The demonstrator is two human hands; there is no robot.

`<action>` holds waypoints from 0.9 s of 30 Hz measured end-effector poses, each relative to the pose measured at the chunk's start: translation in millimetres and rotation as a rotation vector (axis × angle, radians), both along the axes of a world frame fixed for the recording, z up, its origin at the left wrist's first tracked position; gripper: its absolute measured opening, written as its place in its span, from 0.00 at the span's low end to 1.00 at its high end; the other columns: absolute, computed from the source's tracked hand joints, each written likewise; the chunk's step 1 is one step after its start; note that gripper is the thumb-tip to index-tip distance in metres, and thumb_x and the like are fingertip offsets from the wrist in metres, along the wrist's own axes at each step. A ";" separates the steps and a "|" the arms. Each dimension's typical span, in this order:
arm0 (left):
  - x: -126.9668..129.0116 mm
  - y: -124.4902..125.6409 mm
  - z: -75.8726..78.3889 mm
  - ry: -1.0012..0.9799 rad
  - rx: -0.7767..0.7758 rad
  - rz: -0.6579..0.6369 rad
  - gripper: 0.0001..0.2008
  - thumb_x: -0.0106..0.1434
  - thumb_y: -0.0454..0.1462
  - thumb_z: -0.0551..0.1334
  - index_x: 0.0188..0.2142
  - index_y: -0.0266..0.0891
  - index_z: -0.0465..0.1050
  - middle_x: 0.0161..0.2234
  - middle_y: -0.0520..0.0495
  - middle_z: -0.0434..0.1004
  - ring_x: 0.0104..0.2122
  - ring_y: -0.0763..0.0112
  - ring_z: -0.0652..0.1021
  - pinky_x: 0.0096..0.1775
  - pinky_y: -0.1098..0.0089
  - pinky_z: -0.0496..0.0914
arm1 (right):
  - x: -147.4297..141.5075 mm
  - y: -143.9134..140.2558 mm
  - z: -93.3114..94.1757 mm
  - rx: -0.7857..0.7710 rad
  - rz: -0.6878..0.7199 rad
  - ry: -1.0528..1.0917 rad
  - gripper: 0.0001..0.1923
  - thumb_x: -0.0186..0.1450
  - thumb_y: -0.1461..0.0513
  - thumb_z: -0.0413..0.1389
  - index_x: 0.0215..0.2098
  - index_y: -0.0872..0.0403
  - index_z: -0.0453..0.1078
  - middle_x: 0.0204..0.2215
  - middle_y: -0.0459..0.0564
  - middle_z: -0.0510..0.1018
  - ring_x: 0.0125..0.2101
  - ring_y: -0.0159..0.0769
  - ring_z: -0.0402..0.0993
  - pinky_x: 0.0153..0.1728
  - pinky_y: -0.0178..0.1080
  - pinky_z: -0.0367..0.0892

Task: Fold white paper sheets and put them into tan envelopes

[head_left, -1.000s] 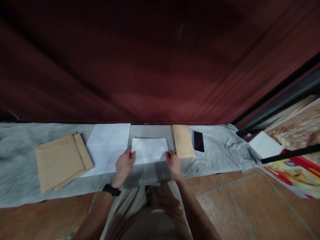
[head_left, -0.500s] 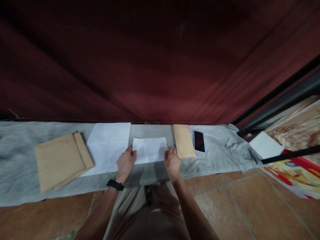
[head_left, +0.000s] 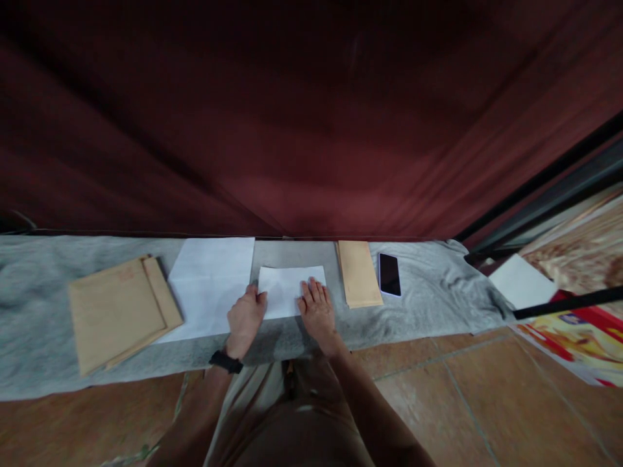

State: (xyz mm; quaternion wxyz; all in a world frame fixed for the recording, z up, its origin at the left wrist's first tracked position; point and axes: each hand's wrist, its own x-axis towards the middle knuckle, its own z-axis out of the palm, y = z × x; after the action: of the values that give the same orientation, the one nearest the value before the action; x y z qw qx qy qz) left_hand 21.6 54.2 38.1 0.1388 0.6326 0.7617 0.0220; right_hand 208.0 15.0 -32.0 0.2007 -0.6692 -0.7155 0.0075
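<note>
Pinching the white paper sheet [head_left: 280, 290] by its left edge with the left hand [head_left: 246, 316]; resting the right hand [head_left: 318, 316], grip released, flat on its right part.

Looks forward and down from the head, near both bare hands [head_left: 246, 316]. Faces dark-red draped fabric [head_left: 302, 143] beyond a long grey-cloth-covered counter [head_left: 433, 298].

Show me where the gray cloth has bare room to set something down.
Right of the phone, and left of the large envelopes, the cloth is bare. Crowded: the middle, where the left hand and right hand touch the small paper, between large paper and small envelopes.
</note>
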 end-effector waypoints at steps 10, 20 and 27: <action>54.9 -3.2 -36.9 -0.130 0.473 -0.556 0.24 0.74 0.40 0.48 0.64 0.33 0.66 0.68 0.35 0.63 0.69 0.53 0.61 0.67 0.52 0.58 | -1.3 0.8 1.5 -0.033 -0.002 -0.039 0.26 0.76 0.59 0.47 0.71 0.57 0.59 0.71 0.60 0.58 0.70 0.48 0.54 0.68 0.53 0.51; 45.0 4.2 -70.5 -0.054 0.399 -0.415 0.29 0.74 0.42 0.45 0.71 0.32 0.56 0.72 0.37 0.54 0.72 0.55 0.54 0.70 0.51 0.49 | -0.7 7.2 0.6 -0.014 -0.046 0.060 0.24 0.77 0.61 0.45 0.68 0.57 0.63 0.69 0.58 0.64 0.68 0.45 0.59 0.68 0.51 0.53; 41.6 1.3 -64.9 0.007 0.342 -0.452 0.29 0.72 0.34 0.45 0.71 0.32 0.55 0.73 0.39 0.50 0.73 0.57 0.51 0.70 0.51 0.48 | -25.6 43.8 12.0 -0.044 0.088 0.113 0.24 0.78 0.58 0.44 0.68 0.56 0.64 0.69 0.53 0.63 0.69 0.41 0.57 0.69 0.46 0.52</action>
State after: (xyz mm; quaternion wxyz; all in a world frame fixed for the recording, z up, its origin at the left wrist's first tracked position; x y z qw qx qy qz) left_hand 63.3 55.5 -26.8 0.0289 0.8006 0.5870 0.1165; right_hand 182.4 58.8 -20.1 0.2253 -0.6399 -0.7314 0.0697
